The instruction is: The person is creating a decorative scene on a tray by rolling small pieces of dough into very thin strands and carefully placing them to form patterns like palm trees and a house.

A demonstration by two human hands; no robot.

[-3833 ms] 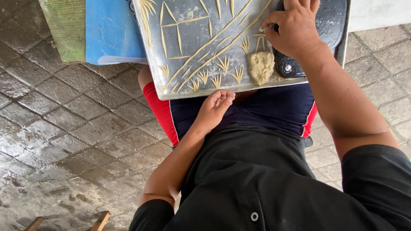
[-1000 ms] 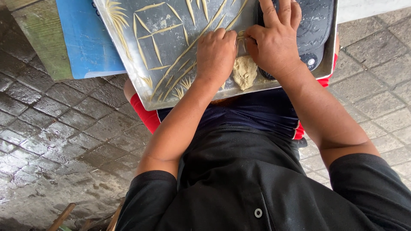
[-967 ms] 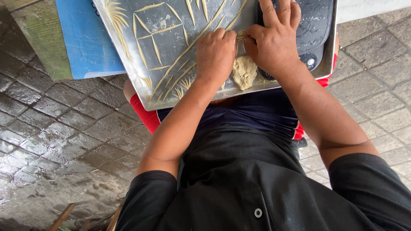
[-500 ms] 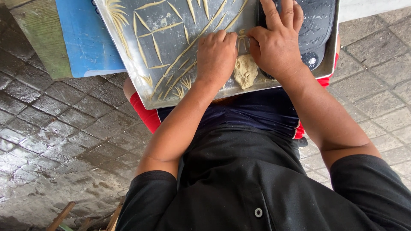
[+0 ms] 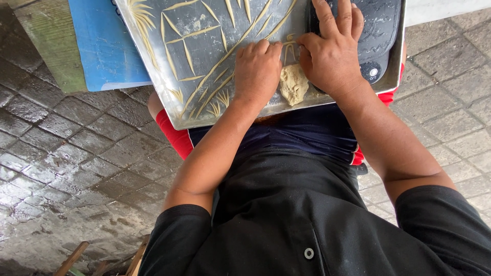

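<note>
A metal tray (image 5: 204,56) lies across my lap, covered with thin strips of pale dough laid out in branch and leaf patterns. My left hand (image 5: 257,71) rests knuckles-up on the tray, fingers curled down onto a small dough piece (image 5: 290,42). My right hand (image 5: 330,53) lies beside it, its thumb and forefinger pinching at that same piece, the other fingers spread over a black moulded pad (image 5: 381,30). A lump of dough (image 5: 293,85) sits between the two hands near the tray's front edge.
A blue board (image 5: 102,46) and a green wooden plank (image 5: 51,46) lie under the tray's left side. Wet grey paving stones (image 5: 66,168) surround me. Wooden sticks (image 5: 76,258) show at the bottom left.
My left hand came up from my lap onto the tray and joined the right hand at the small dough piece. Over the last second both hands barely shifted.
</note>
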